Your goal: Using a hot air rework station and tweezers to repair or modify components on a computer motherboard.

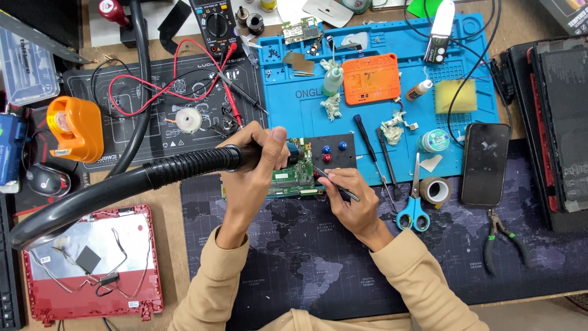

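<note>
Here, closest to you, your beige sleeves run up over the dark desk mat printed with a world map (294, 257). Your left hand (254, 175) is curled tight around the nozzle end of the black ribbed hose (122, 187), thumb pressed up along the top, fingers wrapped under it. Your right hand (352, 199) pinches a thin black tweezer-like tool (334, 182) between thumb and forefinger, its tip angled up and left onto the green circuit board (297, 178). That board lies flat at the far edge of the map mat, between your two hands — partly hidden under your left fingers — and touching a small black block with red and blue buttons (334, 150).

To your left sits a red laptop lid shell with loose wires (92, 263). Just right of your right hand lie blue-handled scissors (413, 208), a roll of brown tape (436, 190), a dark smartphone (485, 162) and black pliers with green-tipped handles (505, 239).

Farther out, the blue silicone work mat (288, 101) carries an orange rectangular case (370, 78), a yellow sponge (455, 96), a small squeeze bottle (332, 79) and two black screwdrivers (373, 153). Left of it lies a black mat with white line drawings (141, 141), crossed by red test leads (177, 79), beside an orange tape dispenser (75, 129). At the far edge stands a black multimeter (214, 24).
</note>
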